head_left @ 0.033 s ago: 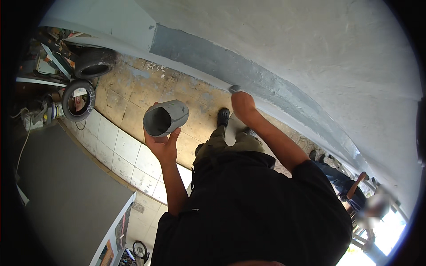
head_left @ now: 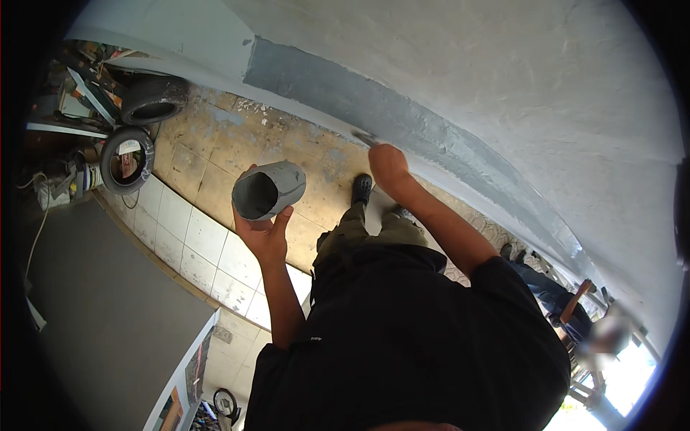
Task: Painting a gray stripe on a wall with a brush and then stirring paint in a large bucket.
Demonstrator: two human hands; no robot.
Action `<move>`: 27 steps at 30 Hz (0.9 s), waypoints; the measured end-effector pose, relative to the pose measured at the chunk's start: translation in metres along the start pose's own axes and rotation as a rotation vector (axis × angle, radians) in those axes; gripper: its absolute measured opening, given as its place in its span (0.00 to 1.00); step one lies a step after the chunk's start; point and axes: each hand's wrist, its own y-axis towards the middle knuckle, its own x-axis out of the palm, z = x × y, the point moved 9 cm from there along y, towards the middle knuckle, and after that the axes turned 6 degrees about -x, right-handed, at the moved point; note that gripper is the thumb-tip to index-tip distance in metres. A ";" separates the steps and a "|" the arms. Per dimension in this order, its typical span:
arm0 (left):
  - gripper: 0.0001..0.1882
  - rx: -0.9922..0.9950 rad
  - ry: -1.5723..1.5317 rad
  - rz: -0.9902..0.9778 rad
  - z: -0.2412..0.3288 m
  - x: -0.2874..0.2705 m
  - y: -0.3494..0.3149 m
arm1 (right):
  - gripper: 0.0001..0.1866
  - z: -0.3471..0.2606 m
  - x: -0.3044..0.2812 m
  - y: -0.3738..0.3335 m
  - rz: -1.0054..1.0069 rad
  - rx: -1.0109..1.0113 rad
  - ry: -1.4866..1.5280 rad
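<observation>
My left hand (head_left: 264, 233) is wrapped round a grey, paint-smeared cup (head_left: 287, 188), tilted so that its dark round mouth shows. My right hand (head_left: 388, 169) is closed on a paintbrush (head_left: 364, 137); its handle is hidden in the fist and only the dark, slightly blurred end sticks out. That end lies by the lower edge of a darker grey painted band (head_left: 345, 90) along the pale wall (head_left: 489, 65). Whether the bristles touch the wall I cannot tell.
Two black tyres (head_left: 127, 162) and a cluttered shelf (head_left: 66, 131) stand at the far left. Stained tan tiles (head_left: 215, 190) and white tiles (head_left: 205, 248) cover the floor. A grey panel (head_left: 93, 302) is at the left. Another person (head_left: 543, 291) is at the right, near the wall.
My right hand has shifted slightly left, and the paintbrush end has swung left along the bottom of the grey band. The left hand and cup have stayed put.
</observation>
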 end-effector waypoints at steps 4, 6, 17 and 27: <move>0.44 0.031 -0.013 0.030 0.005 -0.014 -0.002 | 0.12 -0.019 -0.012 0.034 0.145 -0.029 -0.006; 0.46 0.026 -0.042 0.062 0.008 -0.021 -0.003 | 0.12 0.018 0.015 0.036 0.080 0.007 -0.049; 0.42 0.106 -0.008 0.129 0.039 -0.016 -0.010 | 0.09 0.013 0.010 -0.002 -0.051 -0.065 -0.169; 0.45 0.110 -0.059 -0.058 0.039 0.052 0.068 | 0.20 0.129 0.004 -0.038 0.145 0.246 0.056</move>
